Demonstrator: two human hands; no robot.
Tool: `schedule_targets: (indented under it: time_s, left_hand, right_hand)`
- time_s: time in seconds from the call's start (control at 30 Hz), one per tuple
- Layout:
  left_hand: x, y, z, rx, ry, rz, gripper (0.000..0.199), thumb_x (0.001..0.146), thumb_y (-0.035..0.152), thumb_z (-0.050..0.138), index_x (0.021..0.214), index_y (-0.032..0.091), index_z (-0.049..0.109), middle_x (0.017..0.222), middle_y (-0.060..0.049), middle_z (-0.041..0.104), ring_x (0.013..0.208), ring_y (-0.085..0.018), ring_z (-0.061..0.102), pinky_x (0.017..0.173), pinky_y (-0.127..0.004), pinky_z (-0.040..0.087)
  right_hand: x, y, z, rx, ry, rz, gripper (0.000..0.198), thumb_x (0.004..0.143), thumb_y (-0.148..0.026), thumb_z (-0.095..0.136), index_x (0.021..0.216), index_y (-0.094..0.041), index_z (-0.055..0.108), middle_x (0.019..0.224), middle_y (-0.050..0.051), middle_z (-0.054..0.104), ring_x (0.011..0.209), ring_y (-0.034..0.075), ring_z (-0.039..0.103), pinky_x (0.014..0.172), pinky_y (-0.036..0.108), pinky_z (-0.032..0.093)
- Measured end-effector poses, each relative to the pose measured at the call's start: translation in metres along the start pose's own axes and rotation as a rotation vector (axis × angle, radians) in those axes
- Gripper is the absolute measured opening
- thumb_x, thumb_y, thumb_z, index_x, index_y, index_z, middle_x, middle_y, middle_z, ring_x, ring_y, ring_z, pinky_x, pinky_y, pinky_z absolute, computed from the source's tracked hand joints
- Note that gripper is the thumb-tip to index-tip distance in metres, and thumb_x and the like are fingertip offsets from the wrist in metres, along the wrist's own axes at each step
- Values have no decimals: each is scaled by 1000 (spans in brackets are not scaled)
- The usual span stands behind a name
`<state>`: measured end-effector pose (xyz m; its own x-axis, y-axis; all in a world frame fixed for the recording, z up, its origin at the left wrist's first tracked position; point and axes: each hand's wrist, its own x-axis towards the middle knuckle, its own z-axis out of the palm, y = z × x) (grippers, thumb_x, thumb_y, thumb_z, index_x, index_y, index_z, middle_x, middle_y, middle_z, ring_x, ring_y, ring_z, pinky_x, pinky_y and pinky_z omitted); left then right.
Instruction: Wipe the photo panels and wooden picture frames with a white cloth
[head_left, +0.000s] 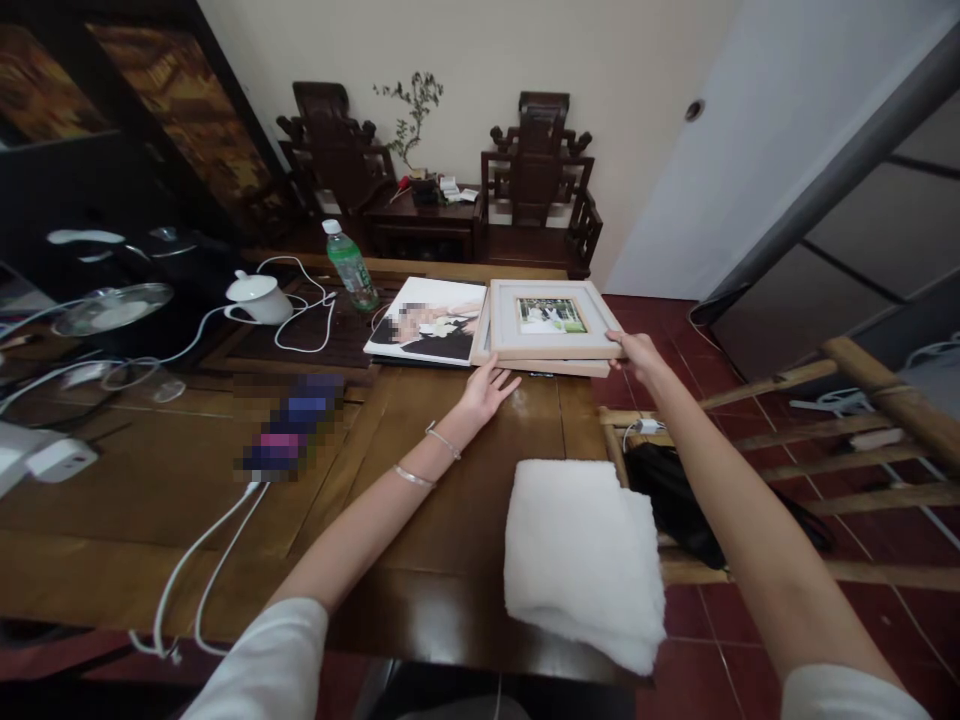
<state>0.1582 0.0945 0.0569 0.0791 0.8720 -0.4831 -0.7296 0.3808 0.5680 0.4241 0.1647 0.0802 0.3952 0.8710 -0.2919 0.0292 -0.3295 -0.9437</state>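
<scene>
A light wood picture frame (551, 318) with a wide white mat and a small outdoor photo lies on top of another frame (592, 368) at the table's far edge. My right hand (634, 352) grips its right side, thumb on top and fingers below the rim. At the front left corner, my left hand (486, 390) has its fingers spread, the fingertips touching or very close to the frame's edge. Left of the frames lies a large photo print or album (435, 320), partly blurred out. A folded white towel (583, 560) rests nearer to me.
A green-labelled bottle (351, 266), a lidded white cup (258, 298) and white cables (214, 560) are on the left of the wooden table (420, 480), with a phone-like blurred item (292, 425). A glass-lidded pot (116, 310) stands farther left. A bamboo chair (892, 400) is at right.
</scene>
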Motion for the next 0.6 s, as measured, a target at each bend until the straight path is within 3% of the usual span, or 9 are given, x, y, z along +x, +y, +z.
schedule_targets:
  time_s: [0.17, 0.3, 0.47, 0.6]
  left_hand:
    - [2, -1, 7, -261, 46, 4, 49, 91, 38, 48, 133, 16, 40, 137, -19, 46, 128, -28, 47, 95, -46, 50]
    - [8, 5, 5, -168, 61, -52, 66, 86, 46, 56, 138, 13, 32, 134, -22, 47, 123, -32, 52, 90, -43, 53]
    - [16, 9, 7, -18, 47, -82, 48, 85, 22, 58, 130, 15, 43, 130, -22, 49, 113, -32, 60, 84, -39, 57]
    - [8, 3, 4, -8, 2, -69, 31, 81, 11, 58, 112, 10, 53, 115, -20, 58, 103, -34, 65, 80, -42, 59]
  right_hand:
    - [0, 1, -5, 78, 19, 5, 13, 77, -18, 67, 81, -14, 55, 62, 1, 55, 45, 10, 51, 32, 21, 48]
    - [2, 1, -3, 167, 61, -18, 9, 76, -15, 65, 78, -13, 56, 64, 0, 55, 46, 8, 51, 29, 17, 45]
    - [0, -7, -7, 242, 93, -31, 6, 72, -11, 62, 75, -12, 57, 62, 0, 54, 46, 8, 49, 24, 14, 36]
    - [-7, -12, -17, 263, 121, -43, 7, 70, -10, 62, 74, -12, 57, 63, 0, 53, 46, 9, 49, 24, 16, 37]
